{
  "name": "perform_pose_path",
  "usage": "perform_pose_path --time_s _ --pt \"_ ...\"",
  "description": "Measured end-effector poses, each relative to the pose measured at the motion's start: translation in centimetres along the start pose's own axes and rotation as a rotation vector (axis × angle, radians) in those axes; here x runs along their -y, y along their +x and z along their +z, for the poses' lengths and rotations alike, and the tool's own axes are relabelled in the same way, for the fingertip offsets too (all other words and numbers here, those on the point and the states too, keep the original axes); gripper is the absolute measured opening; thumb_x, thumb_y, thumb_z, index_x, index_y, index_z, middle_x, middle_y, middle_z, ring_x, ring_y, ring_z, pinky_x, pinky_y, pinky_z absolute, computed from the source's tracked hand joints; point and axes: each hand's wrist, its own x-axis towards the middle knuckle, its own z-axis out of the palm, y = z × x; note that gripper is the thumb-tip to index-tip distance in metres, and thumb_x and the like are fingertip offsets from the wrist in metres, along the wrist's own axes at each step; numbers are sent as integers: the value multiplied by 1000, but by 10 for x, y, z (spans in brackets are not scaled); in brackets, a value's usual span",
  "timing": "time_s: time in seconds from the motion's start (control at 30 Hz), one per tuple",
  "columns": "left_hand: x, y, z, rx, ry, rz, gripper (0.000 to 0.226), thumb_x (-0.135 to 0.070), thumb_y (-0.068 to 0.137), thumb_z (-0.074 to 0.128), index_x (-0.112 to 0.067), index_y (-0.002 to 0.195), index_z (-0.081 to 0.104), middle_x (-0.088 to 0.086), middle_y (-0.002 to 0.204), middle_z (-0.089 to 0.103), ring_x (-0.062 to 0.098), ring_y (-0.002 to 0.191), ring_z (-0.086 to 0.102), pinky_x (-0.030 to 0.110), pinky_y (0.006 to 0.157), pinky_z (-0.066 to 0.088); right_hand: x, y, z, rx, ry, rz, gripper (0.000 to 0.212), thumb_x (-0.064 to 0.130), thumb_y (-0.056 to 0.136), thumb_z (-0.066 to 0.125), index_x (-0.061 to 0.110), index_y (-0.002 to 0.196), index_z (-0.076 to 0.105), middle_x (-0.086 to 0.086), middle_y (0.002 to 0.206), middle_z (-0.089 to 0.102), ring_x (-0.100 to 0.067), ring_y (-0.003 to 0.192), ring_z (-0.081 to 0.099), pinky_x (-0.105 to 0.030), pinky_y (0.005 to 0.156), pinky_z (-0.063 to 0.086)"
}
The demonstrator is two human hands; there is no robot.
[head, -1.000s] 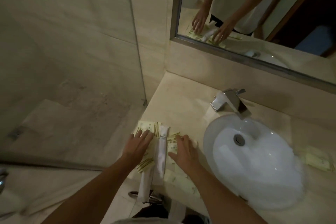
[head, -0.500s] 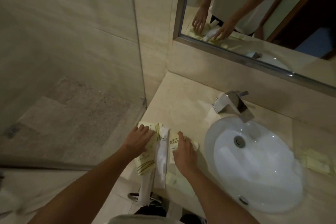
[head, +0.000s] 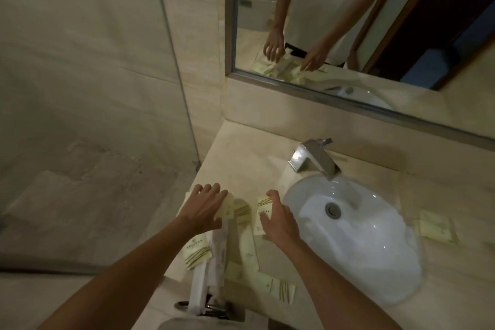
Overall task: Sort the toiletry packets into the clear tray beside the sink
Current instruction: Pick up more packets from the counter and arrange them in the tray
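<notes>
Hands (head: 241,213) spread, seemingly flat on packets (head: 263,211).

Both arms reach forward, left hand (head: 205,207) and right hand (head: 278,220) palm-down, fingers spread.

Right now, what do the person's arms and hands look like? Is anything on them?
Both arms are bare right down to the hands: no gloves, watch or rings that show on the left hand or the right hand. In the mirror you can see a short white sleeve high on one arm.
</notes>
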Motion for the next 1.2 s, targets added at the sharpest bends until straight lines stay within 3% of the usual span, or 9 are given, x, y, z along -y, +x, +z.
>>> perform_pose_path --time_s 0.07,0.23,0.37,0.57,0.93,1.07,1.2 --pt "-16 8 -6 -16 -10 21 75 -57 68 64 -17 128 44 8 113 55 27 94 54 44 86 44 -11 -5 -13 -24 -9 -7 41 26 92 52 30 128 34 -11 108 60 -30 94 60 -31 70 44" --pt "-71 34 -19 -51 -1 102 74 -55 68 65 -17 128 46 9 113 57 28 94 56 42 85 46 -57 -19 -52 -76 15 -28 39 27 94 49 29 129 32 -12 116 59 -32 104 59 -41 80 51" --pt "-122 60 -30 -92 18 173 73 -56 64 64 -17 124 47 9 109 58 28 89 57 41 81 47 -101 -33 -94 -153 100 27 38 20 94 52 28 127 36 -8 123 54 -28 107 59 -33 76 51" --pt "-208 97 -48 -172 14 264 75 -53 55 68 -19 118 45 8 104 59 28 87 59 38 77 49 -180 -55 -150 -260 127 133 33 16 87 55 25 115 39 -6 106 61 -26 90 61 -33 67 47" --pt "-325 144 -67 -180 47 371 80 -53 49 77 -20 114 45 7 100 63 25 81 62 37 75 52 -287 -75 -207 -326 176 273 35 21 85 57 25 117 42 -7 105 59 -30 97 58 -31 72 41" --pt "-360 155 -68 -158 68 406 79 -54 50 77 -19 113 45 6 98 64 25 79 62 35 73 52 -324 -75 -218 -365 290 349 35 20 86 58 24 117 44 -10 109 59 -31 99 59 -31 74 44" --pt "-389 168 -69 -125 61 427 76 -51 55 76 -19 116 44 7 99 62 25 81 61 38 75 52 -360 -75 -230 -515 469 466 34 10 89 56 19 120 43 -20 116 60 -35 100 60 -35 79 51"
